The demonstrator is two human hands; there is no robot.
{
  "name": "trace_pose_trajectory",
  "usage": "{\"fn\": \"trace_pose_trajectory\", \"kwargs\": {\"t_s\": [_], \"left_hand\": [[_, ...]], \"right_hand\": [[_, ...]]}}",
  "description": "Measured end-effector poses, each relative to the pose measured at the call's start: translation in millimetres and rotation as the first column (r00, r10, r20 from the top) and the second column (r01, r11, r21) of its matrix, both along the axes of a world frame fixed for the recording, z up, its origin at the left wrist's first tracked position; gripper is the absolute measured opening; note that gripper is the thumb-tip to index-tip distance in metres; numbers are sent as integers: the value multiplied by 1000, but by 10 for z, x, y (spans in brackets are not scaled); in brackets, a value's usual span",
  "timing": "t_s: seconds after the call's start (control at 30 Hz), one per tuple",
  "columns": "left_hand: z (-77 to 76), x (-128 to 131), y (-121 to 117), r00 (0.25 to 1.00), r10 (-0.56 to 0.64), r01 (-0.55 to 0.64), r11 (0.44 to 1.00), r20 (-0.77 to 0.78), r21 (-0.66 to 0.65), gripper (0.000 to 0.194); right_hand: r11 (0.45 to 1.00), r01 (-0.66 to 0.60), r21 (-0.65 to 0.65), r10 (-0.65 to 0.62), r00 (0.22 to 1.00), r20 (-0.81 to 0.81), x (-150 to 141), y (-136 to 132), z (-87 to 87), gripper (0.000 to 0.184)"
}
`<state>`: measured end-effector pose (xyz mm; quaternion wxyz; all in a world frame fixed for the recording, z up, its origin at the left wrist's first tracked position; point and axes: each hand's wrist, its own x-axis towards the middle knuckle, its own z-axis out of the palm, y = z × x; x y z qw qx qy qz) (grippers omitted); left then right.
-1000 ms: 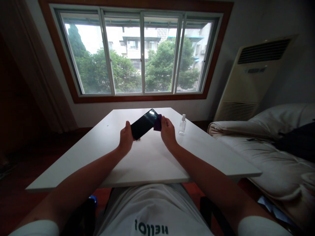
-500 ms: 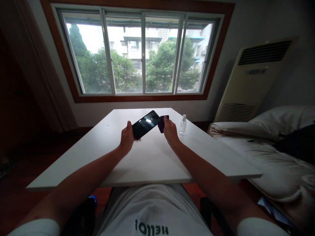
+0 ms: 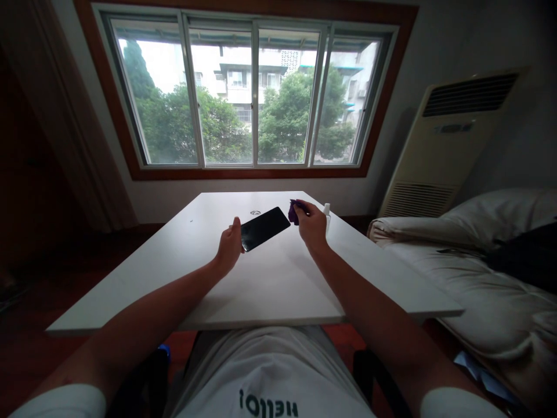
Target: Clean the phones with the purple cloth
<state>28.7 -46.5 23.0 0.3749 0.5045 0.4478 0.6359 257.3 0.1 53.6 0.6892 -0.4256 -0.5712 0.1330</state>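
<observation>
A black smartphone [image 3: 266, 229] is tilted above the white table, its dark screen facing up toward me. My left hand [image 3: 229, 247] grips its left end, with the thumb along the edge. Just beyond the phone's right end, my right hand [image 3: 312, 223] pinches a crumpled purple cloth [image 3: 293, 212]. A small gap separates the cloth from the phone. Partly hidden behind my right hand stands a clear bottle [image 3: 327, 213] with a white top.
The white table [image 3: 270, 290] fills the space before me. A small ring-like item [image 3: 255, 212] lies on it behind the phone. To the right are a pale sofa [image 3: 418, 249] and a floor-standing air conditioner [image 3: 452, 133]. A window [image 3: 255, 98] is ahead.
My right hand has moved right with the cloth, away from the phone and in front of the bottle. The phone has shifted slightly right and lies flatter, uncovering the ring-like item behind.
</observation>
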Motion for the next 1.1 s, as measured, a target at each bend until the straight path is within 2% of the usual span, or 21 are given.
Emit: {"fn": "trace_pose_trajectory", "kwargs": {"t_s": [0.07,0.13,0.27,0.33,0.4,0.43,0.5,0.6,0.73,0.8,0.87,0.93,0.97,1.03,1.1], "left_hand": [[-5,34,-17,1000,-14,13,1000,-26,-15,64],[-18,65,-29,998,-41,40,999,-52,-22,65],[-54,77,-21,993,-34,31,999,-114,-24,69],[-63,56,1,992,-13,10,1000,-123,-24,69],[-61,30,25,993,-12,9,1000,-116,-24,67],[-56,20,36,993,-21,19,1000,-114,-23,66],[-45,8,52,992,-48,45,999,-120,-25,65],[-39,12,69,987,-76,71,997,-145,-36,65],[-56,20,91,985,-104,98,994,-140,-49,65],[-62,11,99,985,-128,121,991,-120,-65,66],[-60,-6,104,985,-146,138,987,-95,-83,67],[-48,-29,106,984,-162,154,983,-73,-105,68],[-38,-42,107,983,-171,163,979,-63,-118,69],[-15,-69,110,980,-193,184,971,-47,-152,69],[6,-95,117,977,-210,199,962,-39,-189,70]], "right_hand": [[992,-5,126,-14,989,149,-117,-106,-7,32],[978,-118,174,55,942,330,-267,-207,-42,30],[924,-372,88,224,714,664,-570,-374,-157,38],[890,-454,40,276,606,746,-658,-442,-196,47],[849,-527,-14,351,544,762,-679,-488,-210,49],[830,-557,-29,389,542,745,-669,-499,-210,48],[816,-577,-21,431,584,688,-622,-486,-202,46],[846,-532,36,385,657,648,-536,-408,-186,45],[887,-458,57,303,671,677,-470,-324,-151,40],[921,-384,60,267,739,619,-442,-309,-122,39],[966,-254,51,197,849,490,-391,-285,-87,40],[992,-125,-21,124,923,364,-310,-238,-55,46],[993,-92,-80,114,937,331,-259,-209,-42,51],[976,-104,-191,167,922,351,-157,-156,-23,62],[957,-170,-236,266,839,475,-78,-131,-18,77]]}}
